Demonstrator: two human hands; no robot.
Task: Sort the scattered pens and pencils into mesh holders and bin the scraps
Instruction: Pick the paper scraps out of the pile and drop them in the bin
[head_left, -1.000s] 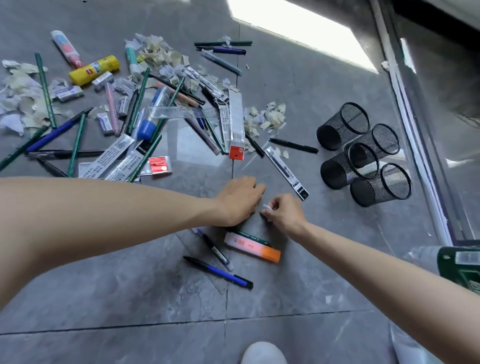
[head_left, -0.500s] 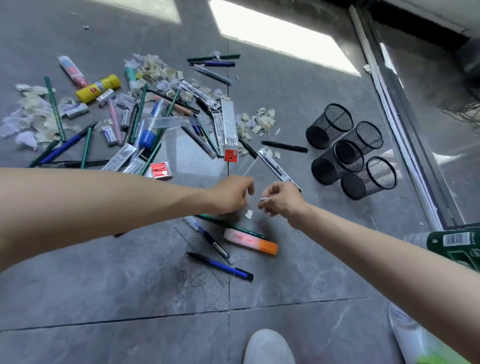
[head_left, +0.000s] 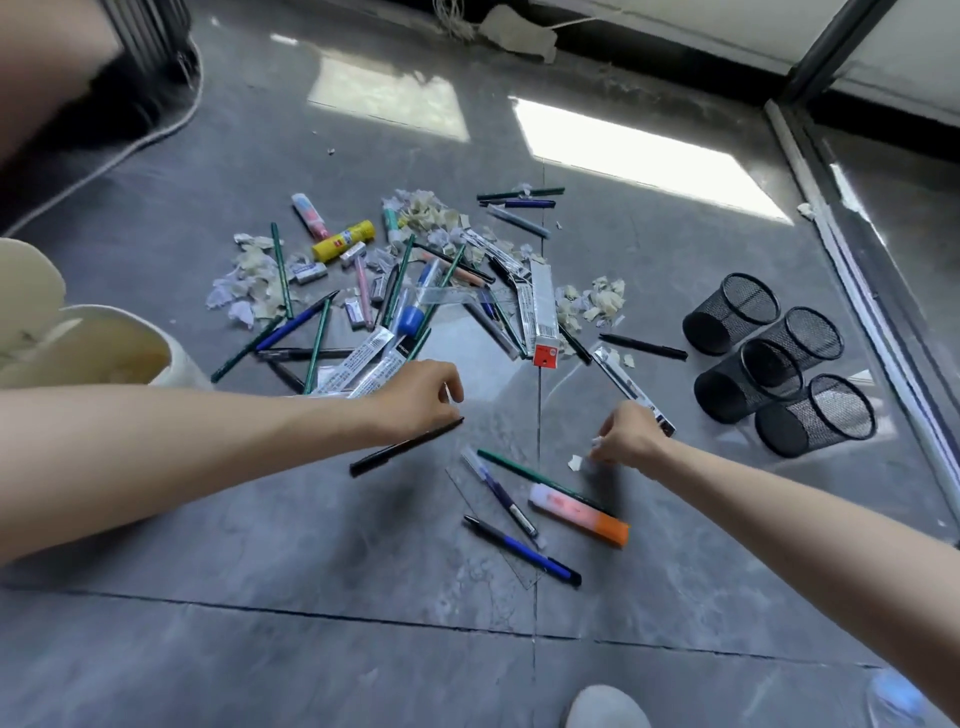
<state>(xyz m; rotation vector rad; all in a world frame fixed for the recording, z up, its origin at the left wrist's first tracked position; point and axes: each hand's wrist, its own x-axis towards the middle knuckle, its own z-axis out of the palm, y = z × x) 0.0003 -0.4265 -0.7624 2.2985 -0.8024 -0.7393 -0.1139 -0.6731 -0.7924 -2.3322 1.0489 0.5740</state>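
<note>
Pens and pencils, mid-sort. Your left grip (head_left: 415, 397) is curled round a black pen (head_left: 405, 448), which slants beneath the wrist with one end showing past the fingers. The pen's shadow falls apart from it on the floor (head_left: 311, 545), so it is judged to be lifted clear. Your right grip (head_left: 626, 436) is bunched, its fingertips pinching what looks like a small white scrap (head_left: 597, 441). A second scrap (head_left: 574, 461) lies on the floor just beside it.

Dividing the work this way gives each grip one class of item, writing tools or waste. Near both grips lie a green pencil (head_left: 524, 472), a clear-barrelled pen (head_left: 498, 491), a blue pen (head_left: 519, 548) and an orange-capped highlighter (head_left: 576, 514). These lie apart from the main heap (head_left: 415, 291), where most pens and pencils are tangled with packets and paper shreds (head_left: 249, 280).

Four mesh holders (head_left: 727, 322) lie on their sides in a touching cluster at your right. The cream bin (head_left: 176, 364) stands at your left. Note the crossing: the pen is in the grip nearer the bin, and the scrap is in the grip nearer the holders. The sort is judged barely begun. Expect to right a holder before any pen will stand in it.
</note>
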